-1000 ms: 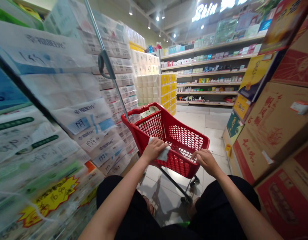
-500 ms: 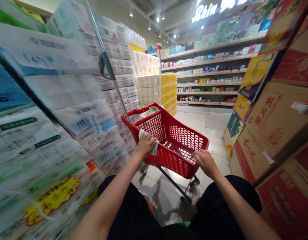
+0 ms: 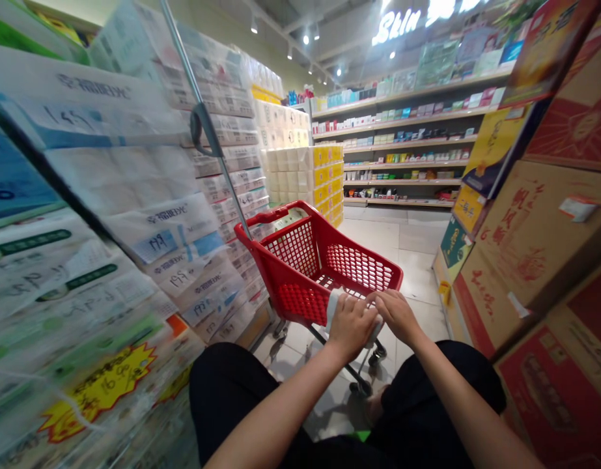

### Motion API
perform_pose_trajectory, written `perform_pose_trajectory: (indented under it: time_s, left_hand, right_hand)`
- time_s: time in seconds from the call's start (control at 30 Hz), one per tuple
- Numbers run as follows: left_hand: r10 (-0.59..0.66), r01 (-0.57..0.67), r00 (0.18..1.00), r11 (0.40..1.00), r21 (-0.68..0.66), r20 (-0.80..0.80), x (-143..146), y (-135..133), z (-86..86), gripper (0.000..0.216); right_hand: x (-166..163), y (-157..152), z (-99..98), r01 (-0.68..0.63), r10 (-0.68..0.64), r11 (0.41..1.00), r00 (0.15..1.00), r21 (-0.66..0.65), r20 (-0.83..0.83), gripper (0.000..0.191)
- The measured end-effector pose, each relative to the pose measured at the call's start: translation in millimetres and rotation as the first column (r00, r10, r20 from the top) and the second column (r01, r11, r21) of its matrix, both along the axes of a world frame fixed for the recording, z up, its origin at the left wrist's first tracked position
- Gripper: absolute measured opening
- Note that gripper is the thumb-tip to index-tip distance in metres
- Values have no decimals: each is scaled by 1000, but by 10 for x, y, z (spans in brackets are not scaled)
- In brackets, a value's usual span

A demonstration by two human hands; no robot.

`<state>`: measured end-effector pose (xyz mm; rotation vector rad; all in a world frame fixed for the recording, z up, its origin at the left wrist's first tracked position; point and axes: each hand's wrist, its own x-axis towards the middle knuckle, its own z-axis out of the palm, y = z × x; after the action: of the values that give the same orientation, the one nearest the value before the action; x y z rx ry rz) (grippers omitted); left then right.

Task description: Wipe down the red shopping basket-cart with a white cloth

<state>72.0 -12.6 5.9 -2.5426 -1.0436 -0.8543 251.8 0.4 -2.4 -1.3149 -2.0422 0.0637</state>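
A red plastic shopping cart [image 3: 293,293] with a lattice basket stands between my knees, side-on to me. My left hand [image 3: 353,322] presses a white cloth [image 3: 335,303] over the near side of the basket toward its right end, fingers bent over the cloth. Right beside it, my right hand [image 3: 394,314] grips the basket's rim at the right corner, its fingertips close to those of the left. The cart's grey metal pole [image 3: 226,176] with a dark plastic loop rises at the left. Below the basket show its legs and casters [image 3: 361,387].
Stacked tissue packs [image 3: 183,260] with handwritten prices line the left, close to the cart. Cardboard boxes [image 3: 534,241] are piled on the right. Shelves [image 3: 402,140] of small boxed goods and bottles stand at the back, beyond a pale tiled floor [image 3: 373,238].
My left hand has slid the cloth rightward along the basket's near side, from its left part to beside my right hand. My right hand stays at the right corner.
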Motion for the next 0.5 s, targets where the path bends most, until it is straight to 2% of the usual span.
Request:
perform_pose_trajectory:
  time_s: [0.07, 0.13, 0.2, 0.27, 0.33, 0.43, 0.5]
  left_hand:
    - [-16, 17, 1000, 999, -41, 18, 107, -101, 26, 27]
    - [-80, 85, 996, 992, -98, 49, 95, -152, 123, 33]
    - [-160, 174, 981, 974, -142, 109, -18, -137, 259, 38]
    - [-170, 199, 969, 968, -156, 181, -173, -56, 373, 39]
    - [-95, 131, 969, 980, -151, 226, -311, 65, 415, 34]
    - [11, 21, 977, 988, -150, 213, -433, 239, 335, 26]
    - [29, 3, 980, 987, -163, 197, -471, 306, 250, 28]
  right_hand:
    - [15, 25, 2, -6, 7, 1000, 999, 8, -51, 36]
    - [33, 40, 34, -2, 7, 1000, 988, 31, -155, 36]
    - [33, 34, 104, 15, -2, 999, 960, 45, -279, 38]
    - [-13, -5, 198, 29, -11, 998, 938, 47, -347, 39]
    - [-123, -79, 281, 5, 3, 1000, 961, 28, -277, 39]
    - [-368, -214, 312, -19, 20, 1000, 999, -17, 44, 35]
    - [-510, -274, 262, 52, -55, 998, 972, 19, 228, 32]
